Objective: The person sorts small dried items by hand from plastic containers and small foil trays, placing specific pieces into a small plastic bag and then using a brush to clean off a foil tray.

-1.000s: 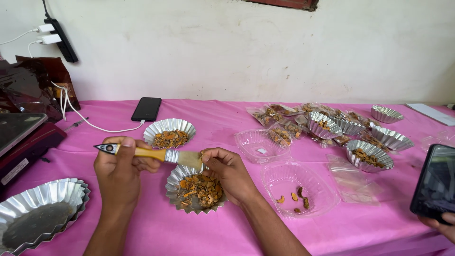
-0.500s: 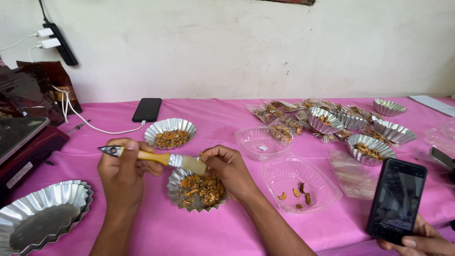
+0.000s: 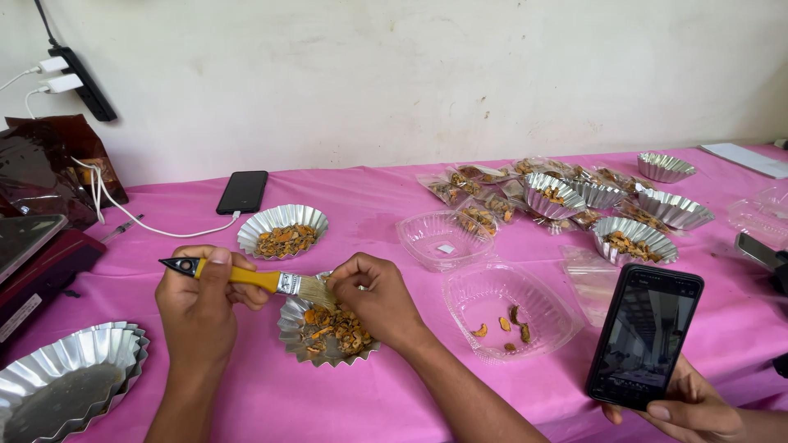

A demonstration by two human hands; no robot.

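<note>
Closest in, at the lower left edge, a stack of fluted foil trays (image 3: pixel 70 377) sits on the pink-covered desk (image 3: pixel 246 394), and at the lower right another person's hand (image 3: pixel 689 406) holds up a black phone (image 3: pixel 644 336). Just beyond, the left hand (image 3: pixel 201 308) is closed around the yellow handle of a paintbrush (image 3: pixel 250 277), its bristles reaching over a foil tray of orange dried pieces (image 3: pixel 328 330). The right hand (image 3: pixel 373 299) is curled at that tray's far rim, fingertips pinched at the bristles. Right of it lies a clear plastic container (image 3: pixel 509 316) with a few pieces inside. Farther back stand a second filled foil tray (image 3: pixel 283 231), an empty clear container (image 3: pixel 443 239), a dark phone (image 3: pixel 243 191) on a white cable, and a cluster of foil trays and packets (image 3: pixel 591 201) near the wall.
</note>
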